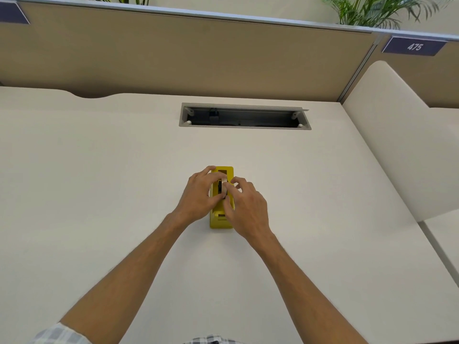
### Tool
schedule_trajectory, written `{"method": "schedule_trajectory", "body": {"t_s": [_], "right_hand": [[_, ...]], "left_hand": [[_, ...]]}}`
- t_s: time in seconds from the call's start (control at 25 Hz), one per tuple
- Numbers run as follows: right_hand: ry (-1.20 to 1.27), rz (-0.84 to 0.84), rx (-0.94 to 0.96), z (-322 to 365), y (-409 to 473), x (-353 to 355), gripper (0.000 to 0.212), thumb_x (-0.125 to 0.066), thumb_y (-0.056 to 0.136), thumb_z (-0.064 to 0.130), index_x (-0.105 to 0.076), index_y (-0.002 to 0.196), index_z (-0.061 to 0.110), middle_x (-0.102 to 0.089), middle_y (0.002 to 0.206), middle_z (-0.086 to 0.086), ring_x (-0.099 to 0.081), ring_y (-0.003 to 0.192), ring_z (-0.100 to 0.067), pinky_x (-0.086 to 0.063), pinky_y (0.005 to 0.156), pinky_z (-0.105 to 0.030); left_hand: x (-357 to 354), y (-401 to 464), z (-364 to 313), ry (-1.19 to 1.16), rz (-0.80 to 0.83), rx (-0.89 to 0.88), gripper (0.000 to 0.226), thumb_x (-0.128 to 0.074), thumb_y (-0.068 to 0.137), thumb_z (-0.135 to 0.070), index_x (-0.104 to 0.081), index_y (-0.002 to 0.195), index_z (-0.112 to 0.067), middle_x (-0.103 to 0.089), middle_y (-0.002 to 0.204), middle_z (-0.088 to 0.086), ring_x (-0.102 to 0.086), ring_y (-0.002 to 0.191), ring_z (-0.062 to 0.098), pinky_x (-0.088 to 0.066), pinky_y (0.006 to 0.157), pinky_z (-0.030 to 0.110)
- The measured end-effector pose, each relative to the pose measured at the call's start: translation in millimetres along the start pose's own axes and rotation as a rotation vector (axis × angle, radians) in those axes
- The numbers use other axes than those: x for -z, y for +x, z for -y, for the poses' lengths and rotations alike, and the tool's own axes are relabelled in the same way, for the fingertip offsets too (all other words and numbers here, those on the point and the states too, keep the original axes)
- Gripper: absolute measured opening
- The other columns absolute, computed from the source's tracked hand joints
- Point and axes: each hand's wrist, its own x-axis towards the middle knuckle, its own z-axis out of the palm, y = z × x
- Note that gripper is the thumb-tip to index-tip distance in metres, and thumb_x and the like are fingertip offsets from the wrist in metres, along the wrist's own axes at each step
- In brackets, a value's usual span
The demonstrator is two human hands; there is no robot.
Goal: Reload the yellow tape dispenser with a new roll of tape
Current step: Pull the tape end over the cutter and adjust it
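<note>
Looking down from my head, I see the yellow tape dispenser (pixel 221 214) a bit below the middle of the frame, standing on the pale counter (pixel 99 182) with its long side pointing away from me. I think it sits straight in front of me so both arms can reach it the same.

My left hand (pixel 198 194) is curled over the left side of the dispenser, fingers bent on top. I think it keeps the dispenser from sliding.

My right hand (pixel 244 207) comes in from the right, its fingertips pinching at the tape roll (pixel 223 188) in the middle slot. The roll looks pale with a dark middle. I cannot tell if it is all the way down in its slot, because my fingers cover it.

Higher up in the frame, an open slot (pixel 244 117) is cut into the counter.
</note>
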Motion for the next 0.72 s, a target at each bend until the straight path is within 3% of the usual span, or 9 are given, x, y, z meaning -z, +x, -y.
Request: {"method": "schedule_trajectory", "body": {"t_s": [0.2,0.4,0.6,0.72], "right_hand": [[-0.013,0.033,-0.025,-1.1,2.7,2.1,0.030,-0.052,0.093,0.023,-0.062,0.122,0.022,-0.057,0.128,-0.002,-0.058,0.105,-0.022,-0.053,0.067,-0.038],[-0.011,0.028,-0.019,-0.9,3.9,3.1,0.029,-0.055,0.091,0.020,-0.063,0.119,0.021,-0.058,0.127,-0.004,-0.059,0.104,-0.023,-0.054,0.065,-0.037],[-0.019,0.024,-0.001,1.4,6.3,3.3,0.029,-0.057,0.090,0.018,-0.063,0.119,0.018,-0.060,0.125,-0.006,-0.060,0.102,-0.025,-0.050,0.063,-0.034],[-0.026,0.034,-0.003,1.5,7.5,3.6,0.028,-0.056,0.089,0.017,-0.064,0.116,0.017,-0.059,0.126,-0.007,-0.059,0.103,-0.025,-0.050,0.063,-0.035]], "left_hand": [[-1.1,-0.7,-2.3,-0.093,-0.049,-0.018,0.045,-0.069,0.083,-0.024,-0.057,0.126,-0.016,-0.057,0.129,0.001,-0.043,0.125,0.007,-0.039,0.106,0.042],[-7.8,-1.3,4.4,0.115,-0.019,0.028,0.040,-0.052,0.096,-0.039,-0.056,0.130,-0.019,-0.042,0.147,-0.005,-0.016,0.145,0.013,-0.011,0.115,0.045],[-6.0,-2.5,3.5,0.018,-0.062,-0.017,0.035,-0.066,0.086,-0.027,-0.060,0.120,-0.021,-0.052,0.139,-0.006,-0.023,0.143,0.012,-0.019,0.111,0.042],[-4.9,1.6,0.2,-0.009,-0.072,0.031,0.037,-0.063,0.089,-0.030,-0.058,0.124,-0.020,-0.052,0.139,-0.004,-0.023,0.143,0.012,-0.021,0.110,0.040]]}}
